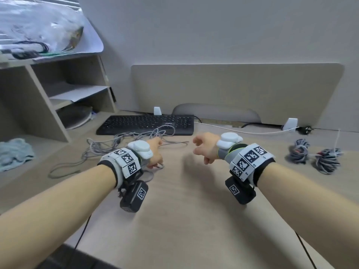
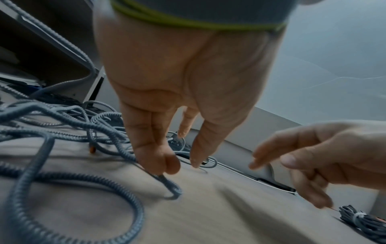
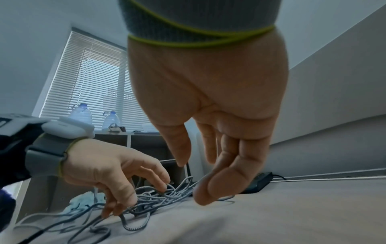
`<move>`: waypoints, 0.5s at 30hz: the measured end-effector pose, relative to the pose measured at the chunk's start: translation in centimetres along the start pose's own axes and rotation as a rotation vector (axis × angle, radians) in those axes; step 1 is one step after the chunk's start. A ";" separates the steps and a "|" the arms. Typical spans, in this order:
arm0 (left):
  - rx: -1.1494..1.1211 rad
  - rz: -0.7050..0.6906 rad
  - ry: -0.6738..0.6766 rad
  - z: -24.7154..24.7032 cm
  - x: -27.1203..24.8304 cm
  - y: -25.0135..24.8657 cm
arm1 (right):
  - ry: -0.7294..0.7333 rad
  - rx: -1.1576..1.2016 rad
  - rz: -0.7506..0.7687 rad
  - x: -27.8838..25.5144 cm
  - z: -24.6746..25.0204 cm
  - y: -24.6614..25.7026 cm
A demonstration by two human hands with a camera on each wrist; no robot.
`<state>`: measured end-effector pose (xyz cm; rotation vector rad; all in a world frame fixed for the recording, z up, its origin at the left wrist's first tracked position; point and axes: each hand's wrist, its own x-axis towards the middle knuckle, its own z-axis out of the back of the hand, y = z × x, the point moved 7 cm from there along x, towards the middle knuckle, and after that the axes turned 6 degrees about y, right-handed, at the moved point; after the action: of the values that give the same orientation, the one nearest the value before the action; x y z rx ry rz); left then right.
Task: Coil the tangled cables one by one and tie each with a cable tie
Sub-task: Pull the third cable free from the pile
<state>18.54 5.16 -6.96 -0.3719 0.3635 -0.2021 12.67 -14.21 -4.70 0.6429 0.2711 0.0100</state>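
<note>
A tangle of grey braided cables (image 1: 120,140) (image 2: 62,118) (image 3: 167,196) lies on the desk in front of the keyboard. My left hand (image 1: 157,152) (image 2: 181,163) (image 3: 133,198) reaches down into its right edge. Its fingertips (image 2: 158,166) touch one cable loop, and the thumb stands apart. To the right, my right hand (image 1: 198,150) (image 3: 194,180) (image 2: 277,163) hovers above bare desk, fingers loosely curled and holding nothing. Two coiled, tied bundles (image 1: 298,152) (image 1: 328,160) (image 2: 363,221) lie at the far right of the desk.
A black keyboard (image 1: 145,123) sits behind the tangle, with a beige divider panel (image 1: 233,90) beyond it. A wooden shelf unit (image 1: 38,94) stands at the left, with a light blue cloth (image 1: 15,152) below it. A white cable (image 1: 242,131) runs along the back.
</note>
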 end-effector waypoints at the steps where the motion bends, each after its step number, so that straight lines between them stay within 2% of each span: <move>1: 0.027 -0.010 -0.010 -0.2 0.4 0.1 | -0.004 -0.020 0.003 0.4 0.0 0.3; 7: 0.208 -0.004 -0.015 0.0 -0.7 -0.3 | 0.015 -0.244 -0.024 3.4 -1.1 2.2; 13: 0.177 -0.061 0.016 -1.0 0.5 -0.3 | 0.062 -0.193 -0.016 5.3 -3.4 1.1; 15: 0.280 -0.095 -0.020 -1.0 0.7 -1.1 | 0.069 -0.229 -0.004 4.1 -3.4 1.4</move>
<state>18.63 3.63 -7.57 -0.1153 0.2928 -0.3372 15.88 -10.68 -7.53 0.4145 0.3320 0.0587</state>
